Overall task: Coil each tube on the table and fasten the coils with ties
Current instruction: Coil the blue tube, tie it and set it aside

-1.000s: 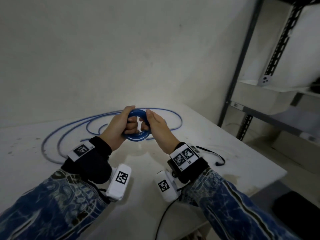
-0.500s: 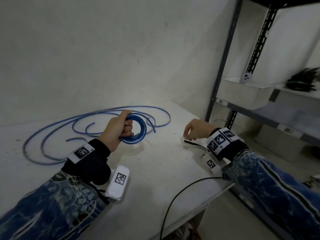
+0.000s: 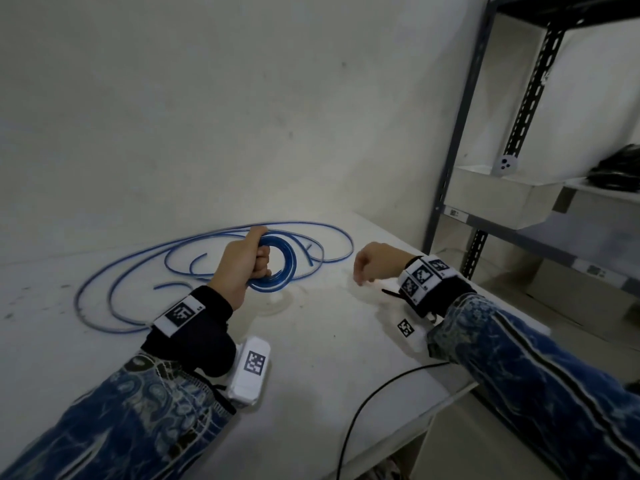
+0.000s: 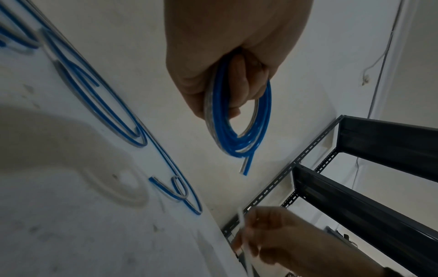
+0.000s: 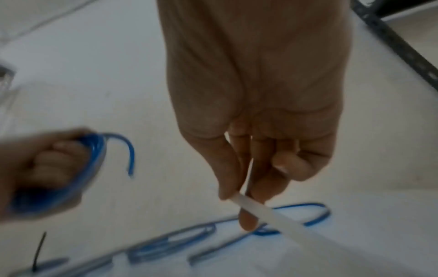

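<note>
My left hand (image 3: pixel 263 263) grips a small blue tube coil (image 3: pixel 282 271) and holds it upright just above the white table (image 3: pixel 311 341). In the left wrist view its fingers (image 4: pixel 239 88) curl through the coil (image 4: pixel 239 138), and a short free end sticks out below. To the right, my right hand (image 3: pixel 360 277) hovers over the table and pinches a thin white tie (image 5: pixel 260 209) between thumb and fingertips. The tie (image 4: pixel 244 234) also shows in the left wrist view. Loose blue tubes (image 3: pixel 121 271) lie in wide loops behind and left of the coil.
A black tie (image 3: pixel 389 292) lies on the table under my right wrist. A black cable (image 3: pixel 363 403) hangs over the table's front edge. A dark metal shelf rack (image 3: pixel 460 133) stands right of the table, against the wall.
My right hand let go of the coil, went right to the table's edge and now holds a white tie. The left hand keeps the coil alone. The view swung right.
</note>
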